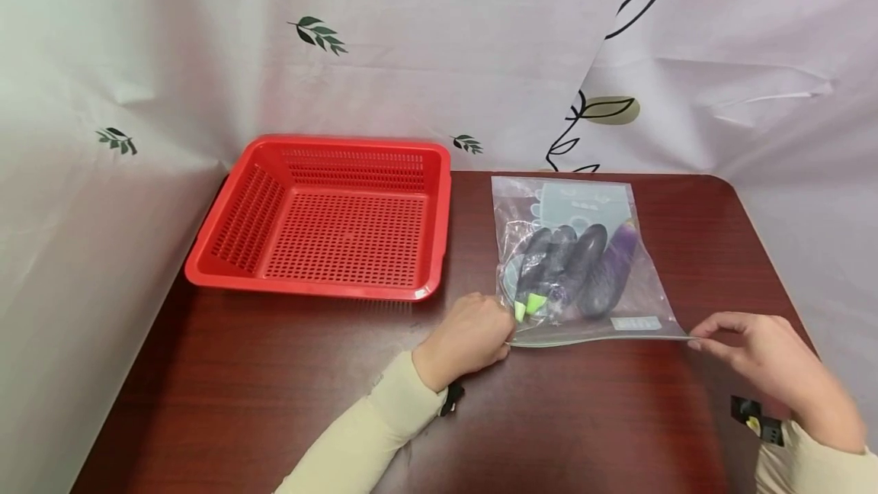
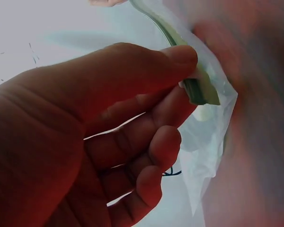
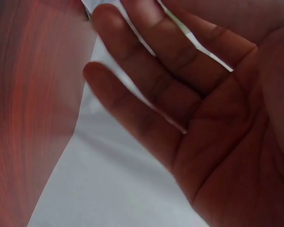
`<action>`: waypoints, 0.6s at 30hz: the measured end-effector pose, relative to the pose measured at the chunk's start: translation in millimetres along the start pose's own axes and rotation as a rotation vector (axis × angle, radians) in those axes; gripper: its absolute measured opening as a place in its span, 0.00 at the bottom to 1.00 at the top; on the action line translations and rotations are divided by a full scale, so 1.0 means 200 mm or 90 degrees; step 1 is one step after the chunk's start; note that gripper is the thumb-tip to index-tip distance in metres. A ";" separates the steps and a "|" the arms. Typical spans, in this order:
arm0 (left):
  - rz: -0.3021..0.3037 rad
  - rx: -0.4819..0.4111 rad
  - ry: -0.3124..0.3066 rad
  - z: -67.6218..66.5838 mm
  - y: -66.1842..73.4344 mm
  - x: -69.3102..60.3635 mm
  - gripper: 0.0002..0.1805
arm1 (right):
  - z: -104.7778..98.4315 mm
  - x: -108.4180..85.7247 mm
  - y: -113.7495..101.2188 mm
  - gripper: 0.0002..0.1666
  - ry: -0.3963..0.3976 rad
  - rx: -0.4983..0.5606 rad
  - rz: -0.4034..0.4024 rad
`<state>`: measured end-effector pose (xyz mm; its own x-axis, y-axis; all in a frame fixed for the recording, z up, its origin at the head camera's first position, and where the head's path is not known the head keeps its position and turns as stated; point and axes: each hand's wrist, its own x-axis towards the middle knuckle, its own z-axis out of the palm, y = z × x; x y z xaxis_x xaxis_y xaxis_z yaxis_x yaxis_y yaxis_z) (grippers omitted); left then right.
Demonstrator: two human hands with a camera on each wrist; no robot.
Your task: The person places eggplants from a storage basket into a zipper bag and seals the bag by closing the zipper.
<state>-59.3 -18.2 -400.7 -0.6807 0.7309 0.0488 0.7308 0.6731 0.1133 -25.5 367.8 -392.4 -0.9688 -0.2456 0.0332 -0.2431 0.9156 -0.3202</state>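
A clear zip-top bag [image 1: 645,280] lies on the table with its zip edge toward me. Several dark purple eggplants [image 1: 583,258] are inside it, side by side, two with bright green ends showing at the lower left. My left hand [image 1: 473,334] pinches the left end of the zip strip; in the left wrist view the thumb and index finger grip the green strip [image 2: 194,90]. At the right end, my right hand [image 1: 768,353] pinches the bag's corner between thumb and finger, its other fingers [image 3: 128,109] extended. Whether the zip is sealed I cannot tell.
A red plastic basket [image 1: 343,292] with slotted walls stands at the left, with only its perforated bottom showing inside. The reddish-brown wooden table [image 1: 583,418] ends at a rounded back right corner. White patterned cloth [image 1: 384,59] hangs behind and along both sides.
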 end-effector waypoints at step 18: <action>0.006 0.063 0.056 0.09 0.04 -0.01 0.17 | 0.05 0.03 0.01 0.08 -0.266 0.067 0.108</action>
<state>-50.1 -12.4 -417.4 -0.6728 0.7271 0.1367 0.7352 0.6777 0.0143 -30.8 364.2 -402.0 -0.8864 -0.2224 -0.4060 -0.0555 0.9218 -0.3838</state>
